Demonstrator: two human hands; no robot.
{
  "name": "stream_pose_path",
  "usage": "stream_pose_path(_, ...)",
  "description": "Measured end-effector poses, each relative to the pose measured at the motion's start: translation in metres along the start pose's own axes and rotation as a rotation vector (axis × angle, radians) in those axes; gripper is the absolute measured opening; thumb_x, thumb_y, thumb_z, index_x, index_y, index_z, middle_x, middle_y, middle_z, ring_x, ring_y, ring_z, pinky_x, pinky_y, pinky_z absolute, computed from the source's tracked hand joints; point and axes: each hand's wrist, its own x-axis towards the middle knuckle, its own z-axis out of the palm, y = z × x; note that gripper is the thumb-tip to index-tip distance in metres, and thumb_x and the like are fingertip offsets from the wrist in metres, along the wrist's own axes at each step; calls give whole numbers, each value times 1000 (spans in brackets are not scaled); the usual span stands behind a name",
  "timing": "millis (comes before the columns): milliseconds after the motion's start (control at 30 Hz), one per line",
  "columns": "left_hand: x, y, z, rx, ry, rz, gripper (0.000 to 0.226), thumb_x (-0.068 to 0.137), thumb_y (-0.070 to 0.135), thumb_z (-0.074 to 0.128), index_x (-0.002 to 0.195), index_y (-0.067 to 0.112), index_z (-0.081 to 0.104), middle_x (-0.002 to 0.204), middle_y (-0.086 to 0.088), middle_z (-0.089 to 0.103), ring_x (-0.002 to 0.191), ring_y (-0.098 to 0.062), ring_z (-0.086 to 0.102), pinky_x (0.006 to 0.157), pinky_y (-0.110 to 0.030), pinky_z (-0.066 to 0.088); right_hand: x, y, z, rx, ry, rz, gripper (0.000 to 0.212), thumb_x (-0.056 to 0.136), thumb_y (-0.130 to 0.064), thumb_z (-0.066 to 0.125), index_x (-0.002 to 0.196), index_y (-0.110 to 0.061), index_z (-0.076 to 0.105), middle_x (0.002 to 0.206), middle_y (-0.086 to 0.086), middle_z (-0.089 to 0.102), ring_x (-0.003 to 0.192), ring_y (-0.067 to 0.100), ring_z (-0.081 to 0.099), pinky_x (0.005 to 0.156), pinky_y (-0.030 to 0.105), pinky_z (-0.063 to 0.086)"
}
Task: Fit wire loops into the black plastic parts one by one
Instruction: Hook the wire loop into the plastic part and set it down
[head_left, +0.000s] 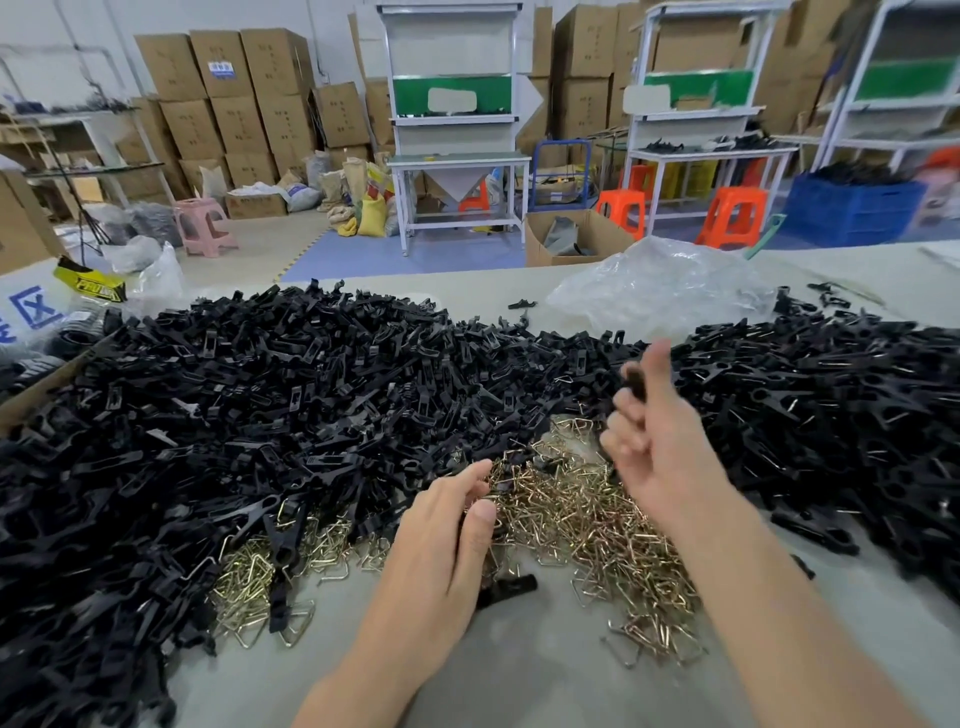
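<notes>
2 bare hands above a grey table (519, 670). The blurred right hand (660, 431) grips what seems 1 black plastic part (635, 384). The left hand (447, 535) curls into brass wire loops (571, 514); whether it holds any is unclear. A blue "X" label (34, 312) sits far left.

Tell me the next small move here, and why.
Probably pinch one loop from the heap of brass-coloured bent wire loops with the left hand, whose curled fingers sit over it; the raised right hand holds a blurred black plastic part with no loop visible in it.

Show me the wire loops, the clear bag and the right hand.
wire loops (566, 504), head view, middle of the pile.
clear bag (660, 291), head view, crumpled middle.
right hand (667, 449), head view, palm.
</notes>
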Motion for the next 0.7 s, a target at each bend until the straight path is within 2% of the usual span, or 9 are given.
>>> stream_pose_path(67,1,0,0,25,5,-32,36,102,60,22,137,59,31,123,35,48,125,6,43,104,-19,35,16,-45,3,393,-9,-109,79,78,-57,71,137,-12,45,94,10,66,69,10,70,56,20,56)
stream_pose_path(100,2,-1,0,43,4,-54,38,102,59,24,139,55,31,124,34,47,126,7,40,107,-24,35,22,-64,3,503,-11,-142,85,80,-55,71,145,-13,36,112,20,63,89,18,75,64,25,60)
stream_pose_path(200,3,-4,-1,157,-72,-57,55,97,65,29,148,45,29,139,29,37,132,10,26,117,-31,26,25,-74,0,400,-8,-110,90,86,-45,73,154,-7,27,131,31,57,110,29,72,88,30,60)
stream_pose_path(300,4,-7,0,400,-267,-15,81,83,87,19,153,46,17,154,23,17,144,1,6,125,-34,4,10,-28,0,3,-69,-87,51,93,-29,68,136,-8,53,123,16,71,106,23,73,87,30,60)
stream_pose_path(400,6,-11,3,546,-267,-5,81,85,83,22,153,41,27,160,12,18,150,-10,8,125,-35,-5,-10,32,0,-699,-101,-248,26,97,-27,63,123,-30,64,112,-8,74,105,7,69,88,22,56)
stream_pose_path(467,8,-14,0,543,-176,-38,69,91,73,37,149,34,41,157,8,31,147,-14,21,125,-35,8,-17,67,-6,-1155,-158,-454,29,103,-27,55,129,-38,60,122,-20,66,116,-6,57,103,21,46)
stream_pose_path(567,12,-21,-6,556,-61,-47,49,92,51,62,132,23,63,138,1,56,127,-24,52,111,-40,38,-20,98,-16,-1678,-240,-644,38,104,-34,48,141,-35,55,146,-13,51,138,6,40,121,32,24)
stream_pose_path(633,14,-27,-6,594,25,-5,32,88,35,74,115,17,72,116,-2,66,104,-28,64,91,-43,51,-19,102,-19,-1775,-243,-650,37,103,-37,49,139,-35,57,150,-9,47,141,13,37,119,33,21)
stream_pose_path(700,16,-32,-6,630,116,50,20,88,29,76,102,15,74,102,-2,67,88,-28,66,77,-42,53,-19,100,-20,-1762,-236,-648,32,100,-36,55,131,-36,62,144,-8,51,135,15,44,114,34,29)
